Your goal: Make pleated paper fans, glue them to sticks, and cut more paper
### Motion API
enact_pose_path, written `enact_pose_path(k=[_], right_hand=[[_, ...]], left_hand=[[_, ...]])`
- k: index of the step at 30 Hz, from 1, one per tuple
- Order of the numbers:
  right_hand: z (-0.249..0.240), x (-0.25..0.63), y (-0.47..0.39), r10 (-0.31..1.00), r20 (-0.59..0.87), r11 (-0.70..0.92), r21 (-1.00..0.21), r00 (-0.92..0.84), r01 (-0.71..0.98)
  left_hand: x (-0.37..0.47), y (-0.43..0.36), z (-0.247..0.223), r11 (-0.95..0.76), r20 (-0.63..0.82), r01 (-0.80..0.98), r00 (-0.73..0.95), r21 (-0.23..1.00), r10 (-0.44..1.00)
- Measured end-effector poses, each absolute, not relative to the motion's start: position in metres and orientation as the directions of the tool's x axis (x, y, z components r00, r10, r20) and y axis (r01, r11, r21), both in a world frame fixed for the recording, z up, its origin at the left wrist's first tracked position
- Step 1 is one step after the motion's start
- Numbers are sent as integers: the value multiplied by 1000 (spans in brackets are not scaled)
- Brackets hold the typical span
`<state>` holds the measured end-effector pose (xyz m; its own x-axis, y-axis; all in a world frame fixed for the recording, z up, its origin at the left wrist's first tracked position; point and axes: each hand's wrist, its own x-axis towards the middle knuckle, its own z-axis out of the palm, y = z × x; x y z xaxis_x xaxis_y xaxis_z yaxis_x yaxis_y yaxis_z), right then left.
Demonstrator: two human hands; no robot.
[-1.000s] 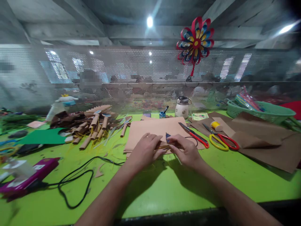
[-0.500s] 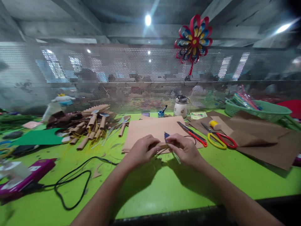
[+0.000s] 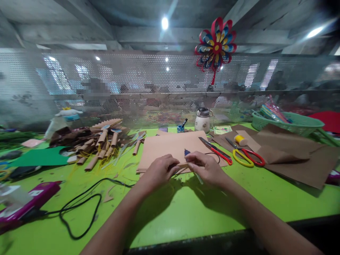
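Both hands meet at the near edge of a stack of tan paper point(image 3: 170, 145). My left hand point(image 3: 161, 170) pinches one end of a small brown paper strip point(image 3: 182, 165). The other end of that strip is between the fingers of my right hand point(image 3: 205, 168). A dark blue tip point(image 3: 187, 152) sticks up by the right fingers, and a pale stick point(image 3: 199, 178) shows below them; whether they are one tool is hidden. Red-handled scissors point(image 3: 217, 152) lie just right of the right hand.
Yellow-and-red scissors point(image 3: 245, 157), a yellow thread spool point(image 3: 241, 140) and brown paper point(image 3: 294, 156) are on the right. Rolled paper tubes point(image 3: 102, 148) lie left. A black cable point(image 3: 79, 202) loops beside a purple device point(image 3: 39, 196). A cup point(image 3: 203, 121) stands behind the paper.
The view has shifted slightly, so the things on the table appear a little further left. Both hands keep their hold on the strip with hardly any movement.
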<state>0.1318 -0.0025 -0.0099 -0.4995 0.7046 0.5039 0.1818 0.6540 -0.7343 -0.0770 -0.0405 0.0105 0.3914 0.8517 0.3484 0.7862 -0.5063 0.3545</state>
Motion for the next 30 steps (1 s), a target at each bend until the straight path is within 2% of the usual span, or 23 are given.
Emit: enact_pose_path(k=[6, 16, 22, 26, 30], right_hand=[[-17, 126, -7, 658, 563, 717, -671, -500, 188], [-19, 124, -5, 702, 543, 674, -715, -460, 184], [-17, 123, -7, 670, 538, 699, -690, -512, 189], [-14, 127, -5, 661, 501, 702, -675, -559, 225], [-10, 132, 0, 742, 405, 617, -723, -534, 310]], left_hand=[[-73, -40, 5, -535, 342, 769, 426, 350, 837], [-68, -41, 7, -527, 324, 741, 421, 415, 847], [-73, -41, 4, -471, 278, 746, 381, 471, 882], [-76, -39, 3, -441, 260, 772, 358, 458, 897], [-76, -37, 5, -411, 244, 789, 334, 456, 911]])
